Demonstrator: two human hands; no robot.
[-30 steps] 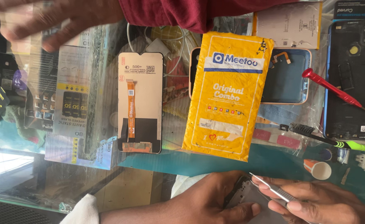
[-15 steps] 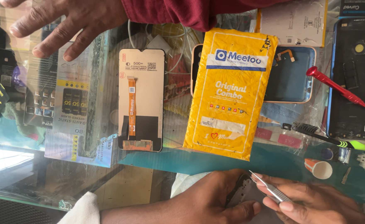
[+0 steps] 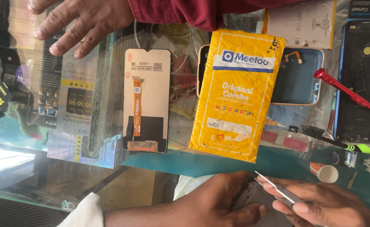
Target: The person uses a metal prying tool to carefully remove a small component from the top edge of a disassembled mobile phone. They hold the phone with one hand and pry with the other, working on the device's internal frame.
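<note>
My left hand [image 3: 210,206] is at the bottom edge, holding a dark grey phone part [image 3: 252,196] against its fingers. Close on its right, my right hand [image 3: 323,206] pinches thin metal tweezers [image 3: 277,191], whose tip points up-left over the part. On the glass counter above my hands lie a yellow padded pouch [image 3: 235,96] and, to its left, a phone display panel [image 3: 146,101] face down with an orange flex strip.
Another person's hand [image 3: 80,23] with a maroon sleeve hovers over the counter at top left. A screen-protector packet [image 3: 82,105], a phone back shell [image 3: 298,80], a red screwdriver [image 3: 344,90], a brush [image 3: 340,143], a dark phone body [image 3: 361,84] and a small cup [image 3: 326,172] lie around.
The other person's hand at top left has come lower and spread its fingers over the counter. My hands with the tweezers and the part have barely moved.
</note>
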